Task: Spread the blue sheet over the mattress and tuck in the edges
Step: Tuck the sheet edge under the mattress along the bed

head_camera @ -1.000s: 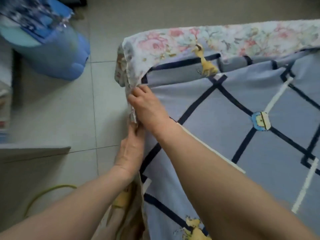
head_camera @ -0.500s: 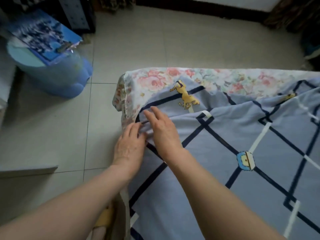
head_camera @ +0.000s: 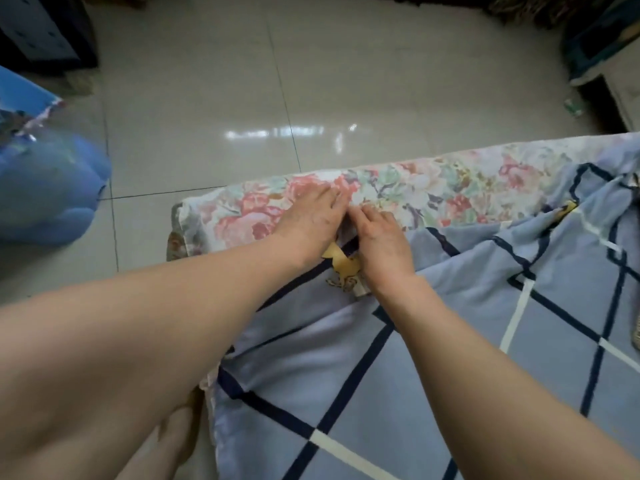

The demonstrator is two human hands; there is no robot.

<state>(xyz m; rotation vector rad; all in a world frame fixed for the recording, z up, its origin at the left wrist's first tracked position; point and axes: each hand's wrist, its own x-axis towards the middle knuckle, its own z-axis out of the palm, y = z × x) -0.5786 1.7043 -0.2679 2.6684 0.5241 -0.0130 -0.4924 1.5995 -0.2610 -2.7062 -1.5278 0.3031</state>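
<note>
Lying rumpled across the floral mattress (head_camera: 433,188), the blue sheet (head_camera: 450,341) leaves the far edge and far left corner bare; its bunched edge runs along that far edge. The left hand (head_camera: 311,216) presses flat, fingers extended, on the florals. The right hand (head_camera: 381,244) pinches the sheet's edge just beside it.

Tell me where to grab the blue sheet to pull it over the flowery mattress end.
Probably pinch the blue sheet along its bunched far edge beside both hands, left hand and right hand, coming from above. That edge stops short of the floral mattress end.
</note>
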